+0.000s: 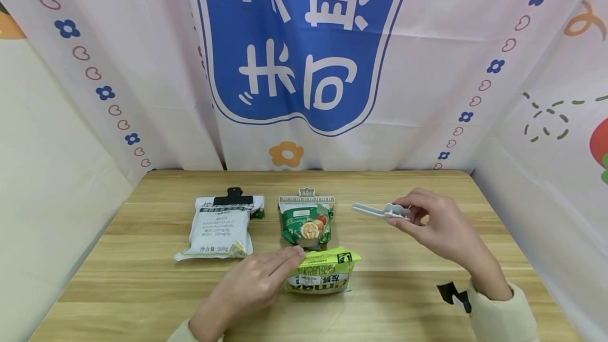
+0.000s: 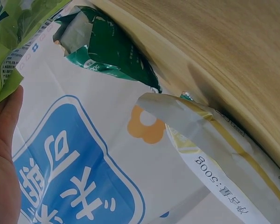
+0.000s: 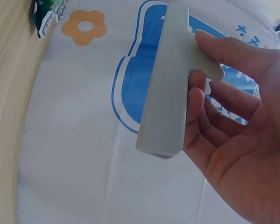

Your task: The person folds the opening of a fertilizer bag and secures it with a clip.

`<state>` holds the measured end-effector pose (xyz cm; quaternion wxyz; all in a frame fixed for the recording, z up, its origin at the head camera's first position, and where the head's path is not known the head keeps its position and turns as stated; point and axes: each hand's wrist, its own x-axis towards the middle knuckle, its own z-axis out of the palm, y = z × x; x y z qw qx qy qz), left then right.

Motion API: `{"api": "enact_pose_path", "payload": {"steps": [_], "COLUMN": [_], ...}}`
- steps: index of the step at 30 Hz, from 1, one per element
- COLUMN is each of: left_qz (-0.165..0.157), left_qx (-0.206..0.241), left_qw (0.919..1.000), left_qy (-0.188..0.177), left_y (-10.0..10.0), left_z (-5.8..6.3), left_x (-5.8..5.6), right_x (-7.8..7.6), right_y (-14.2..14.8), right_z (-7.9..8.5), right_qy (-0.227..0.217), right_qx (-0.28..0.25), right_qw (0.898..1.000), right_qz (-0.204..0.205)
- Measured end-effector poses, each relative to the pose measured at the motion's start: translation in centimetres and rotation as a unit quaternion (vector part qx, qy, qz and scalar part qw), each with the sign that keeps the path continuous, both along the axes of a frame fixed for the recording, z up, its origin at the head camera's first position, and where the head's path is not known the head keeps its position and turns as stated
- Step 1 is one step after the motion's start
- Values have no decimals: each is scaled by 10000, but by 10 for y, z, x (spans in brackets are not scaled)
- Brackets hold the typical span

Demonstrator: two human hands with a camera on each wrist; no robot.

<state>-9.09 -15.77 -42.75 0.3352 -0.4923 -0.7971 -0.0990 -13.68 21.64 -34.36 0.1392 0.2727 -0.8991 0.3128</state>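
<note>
My right hand pinches a pale grey-white sealing clip between thumb and fingers, held in the air to the right of the bags. In the right wrist view the long flat bar of the clip faces the camera. The left hand touches the upper left of a yellow-green bag with straight fingers; its fingers lie against the bag's edge in the left wrist view. Behind that bag is a small green bag with fruit pictures, a white clip across its top.
A white 500g bag with a black clip lies on the left of the wooden table. A printed curtain hangs close behind the table's back edge. A black patch shows by the right sleeve.
</note>
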Motion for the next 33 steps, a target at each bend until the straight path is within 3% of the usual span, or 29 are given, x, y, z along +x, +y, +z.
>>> {"api": "enact_pose_path", "payload": {"steps": [12,25,33], "left_qz": [22,14,48], "left_qx": [-36,-4,-4], "left_qw": [10000,10000,10000], "left_qy": [9,37,39], "left_y": [-1,0,0], "left_z": [2,-1,0], "left_x": [0,0,-1], "right_x": [19,26,27], "right_y": [-14,-30,-40], "right_z": [11,10,9], "right_qy": [509,561,726], "right_qx": [62,166,177], "right_qw": [9921,9823,9707], "right_qz": [1143,1777,2284]}}
